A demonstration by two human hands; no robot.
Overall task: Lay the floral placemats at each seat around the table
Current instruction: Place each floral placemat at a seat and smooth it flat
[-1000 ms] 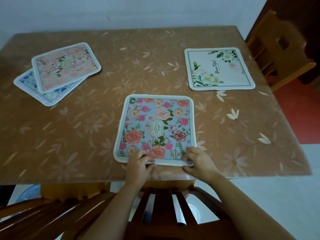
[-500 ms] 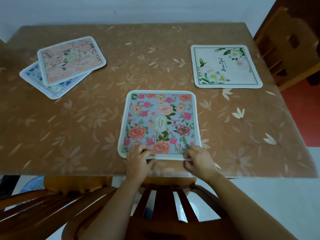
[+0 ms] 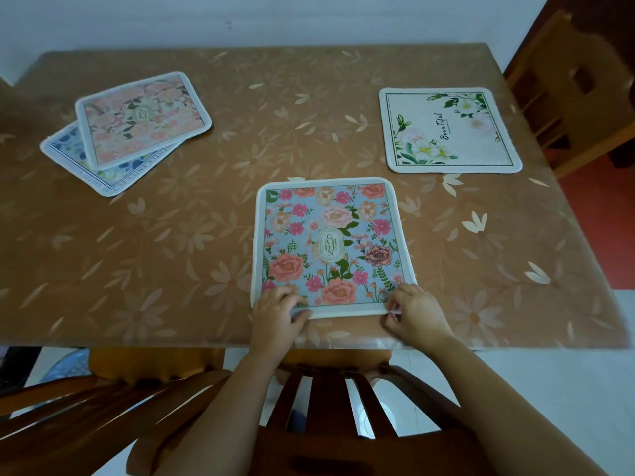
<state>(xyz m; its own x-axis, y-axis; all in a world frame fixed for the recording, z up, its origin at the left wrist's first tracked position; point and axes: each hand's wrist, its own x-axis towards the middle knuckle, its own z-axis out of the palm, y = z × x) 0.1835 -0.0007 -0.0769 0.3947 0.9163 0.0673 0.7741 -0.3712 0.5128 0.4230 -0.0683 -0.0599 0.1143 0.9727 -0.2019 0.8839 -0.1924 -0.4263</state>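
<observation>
Blue floral placemat (image 3: 330,245) flat at 6 o'clock of table (image 3: 206,269), by near edge. Pinched at near corners: left hand (image 3: 276,312) at 7, right hand (image 3: 417,314) at 5. Judged light, thin, limp, prone to slide; take by corners.

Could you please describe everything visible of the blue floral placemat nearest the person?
The blue placemat is squarish, cloth-like, with rounded corners, a white border and pink flowers on blue around an oval GARDEN label. It lies flat on the table near its front edge. The left hand and right hand grip its near corners.
</observation>
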